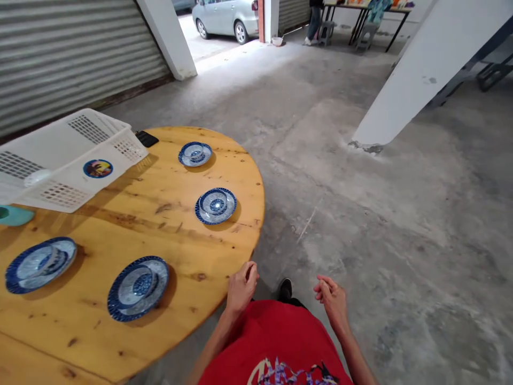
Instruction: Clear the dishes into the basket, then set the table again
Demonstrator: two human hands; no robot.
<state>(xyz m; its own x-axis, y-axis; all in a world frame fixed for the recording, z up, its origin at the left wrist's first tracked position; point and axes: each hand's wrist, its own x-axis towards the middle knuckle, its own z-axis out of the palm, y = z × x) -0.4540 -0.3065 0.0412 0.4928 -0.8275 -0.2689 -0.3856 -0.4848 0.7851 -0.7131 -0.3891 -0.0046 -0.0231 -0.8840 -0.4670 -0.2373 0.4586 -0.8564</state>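
My left hand (242, 285) is loosely curled at the round wooden table's (184, 240) edge, and nothing shows in its fingers. Over the floor to the right hangs my right hand (332, 299), empty, with fingers half bent and a little apart. Several blue-rimmed plates stand on the table, each with a clear glass bowl on it. Closest to my left hand are the near plate (116, 302) and the plate by the right edge (202, 215). Another plate (15, 278) lies at the left, and a further plate (184, 159) at the far side.
A white plastic basket (108, 152) rests on the table's left part, beside a black flat object (147, 139) and a turquoise item (18, 216). A white pillar (404, 91) rises from the concrete floor at right. Behind are a car (226, 18) and a person (315, 24) by a long table.
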